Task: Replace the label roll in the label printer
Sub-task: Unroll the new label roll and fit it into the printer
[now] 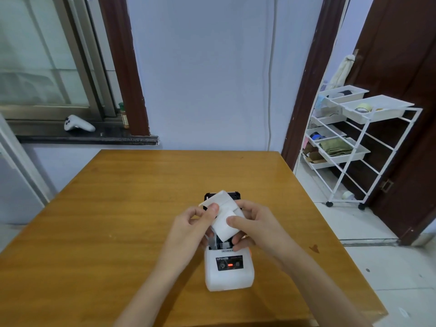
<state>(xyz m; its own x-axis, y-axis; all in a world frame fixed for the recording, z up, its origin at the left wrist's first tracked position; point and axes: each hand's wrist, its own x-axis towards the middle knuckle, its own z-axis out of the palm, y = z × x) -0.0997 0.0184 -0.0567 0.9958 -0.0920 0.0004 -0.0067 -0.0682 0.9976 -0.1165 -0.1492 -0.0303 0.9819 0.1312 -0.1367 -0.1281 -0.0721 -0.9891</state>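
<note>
The right hand (250,223) came in from 5 o'clock, its thumb tip pressed on the flat face of the white label roll (226,226) and its fingers curled round the roll's right side, so it was closed on the roll. The left hand (193,223) came in from 7 o'clock and pinched the loose paper tail (218,199) between thumb and forefinger, the other fingers bent beside it. Both hands touched the paper, and neither was clearly nearer to it.

Nearest the wearer sat the white label printer (228,270) on the wooden table (118,220), with 1 red light showing on its dark control panel (230,263). Just past the panel, toward 12 o'clock, the paper bay (220,244) stood open, and the roll was held directly above it, not yet seated. The tail ran from the roll toward 11 o'clock. Whether the roll's axis lay across the bay could not be told, since the fingers hid its ends.

Beyond the roll, the black inside of the raised lid (234,194) showed at 12 o'clock. Judging from this, the coming move was a short drop toward 6 o'clock into the bay, with the tail kept leading toward the lid.
</note>
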